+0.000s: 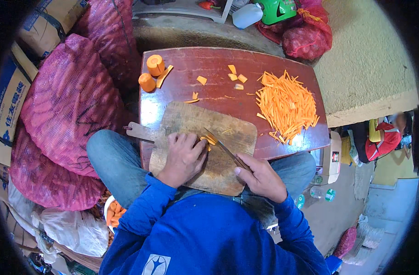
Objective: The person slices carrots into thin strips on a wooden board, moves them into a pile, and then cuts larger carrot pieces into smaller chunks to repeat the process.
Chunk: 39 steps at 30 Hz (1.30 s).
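Head view: knife (227,151) grasped by right hand (263,178); carrot pieces (210,140) on board (191,117), steadied by curled fingers of left hand (183,155). Cutting judged in hand; for another cut, fingertips should be kept tucked.

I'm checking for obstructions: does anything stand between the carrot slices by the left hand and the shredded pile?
Yes: the knife in the right hand lies just right of the slices, toward the pile.
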### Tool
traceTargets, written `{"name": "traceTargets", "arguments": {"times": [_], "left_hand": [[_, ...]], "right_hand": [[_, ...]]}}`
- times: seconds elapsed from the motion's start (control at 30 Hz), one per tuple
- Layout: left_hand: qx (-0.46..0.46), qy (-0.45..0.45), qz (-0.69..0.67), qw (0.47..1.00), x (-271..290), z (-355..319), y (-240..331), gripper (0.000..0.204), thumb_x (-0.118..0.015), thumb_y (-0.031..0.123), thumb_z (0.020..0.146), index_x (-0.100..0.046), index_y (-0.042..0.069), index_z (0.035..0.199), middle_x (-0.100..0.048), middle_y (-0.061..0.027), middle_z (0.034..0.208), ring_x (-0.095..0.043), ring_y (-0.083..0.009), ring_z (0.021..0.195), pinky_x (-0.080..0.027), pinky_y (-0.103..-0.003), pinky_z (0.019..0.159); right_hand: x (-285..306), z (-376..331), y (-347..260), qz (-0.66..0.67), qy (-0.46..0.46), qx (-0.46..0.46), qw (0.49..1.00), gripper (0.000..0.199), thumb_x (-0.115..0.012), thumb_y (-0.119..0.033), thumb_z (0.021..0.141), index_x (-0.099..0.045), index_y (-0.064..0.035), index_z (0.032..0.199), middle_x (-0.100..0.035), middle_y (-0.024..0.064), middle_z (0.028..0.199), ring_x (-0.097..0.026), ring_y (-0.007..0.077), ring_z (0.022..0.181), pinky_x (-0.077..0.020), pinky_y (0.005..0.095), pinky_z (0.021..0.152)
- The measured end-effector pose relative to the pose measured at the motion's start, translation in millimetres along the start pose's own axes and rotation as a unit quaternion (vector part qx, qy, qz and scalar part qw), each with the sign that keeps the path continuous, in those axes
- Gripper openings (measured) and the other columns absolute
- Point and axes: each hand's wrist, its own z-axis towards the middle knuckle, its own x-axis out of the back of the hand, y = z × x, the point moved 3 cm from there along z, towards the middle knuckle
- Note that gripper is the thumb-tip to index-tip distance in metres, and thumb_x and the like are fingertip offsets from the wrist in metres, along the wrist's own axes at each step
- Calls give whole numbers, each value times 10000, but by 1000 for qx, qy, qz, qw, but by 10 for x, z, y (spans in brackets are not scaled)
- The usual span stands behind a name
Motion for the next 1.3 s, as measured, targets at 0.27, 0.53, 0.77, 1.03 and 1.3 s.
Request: {"name": "traceTargets", "arguments": {"times": [0.27,0.53,0.77,1.03,1.3], "left_hand": [[-4,-1,-10,1000,13,-8,-9,325,-827,165,850,-763,86,1158,-602,-92,994,-599,-299,944,-399,-485,919],[0,-2,-12,1000,-10,-15,-14,332,-838,167,835,-776,90,1152,-614,-85,994,-608,-289,953,-406,-480,912],[-8,2,-1,1000,5,-3,-6,294,-811,203,873,-758,89,1139,-591,-90,983,-599,-292,962,-398,-484,926],[-15,-17,14,1000,24,21,15,297,-799,201,882,-754,88,1152,-584,-94,994,-601,-300,964,-396,-498,928],[-18,15,-4,1000,12,26,25,280,-832,157,841,-767,89,1105,-591,-98,956,-606,-300,922,-415,-481,890]], "right_hand": [[36,12,82,-12,-13,2,1000,444,-672,-226,1057,-616,5,1432,-728,327,1137,-714,529,1052,-585,519,871],[87,37,74,-21,-4,26,999,440,-675,-238,1053,-641,6,1417,-734,326,1084,-728,516,1019,-589,517,854],[87,65,106,-67,-20,53,996,449,-666,-230,1052,-607,1,1433,-725,339,1027,-721,532,953,-583,564,818],[83,154,78,-84,-34,63,994,421,-652,-225,1057,-595,19,1396,-716,345,985,-715,537,938,-575,576,793],[145,200,235,9,-11,44,999,418,-674,-230,1064,-632,19,1397,-727,300,1080,-753,458,1008,-581,483,861]]}}
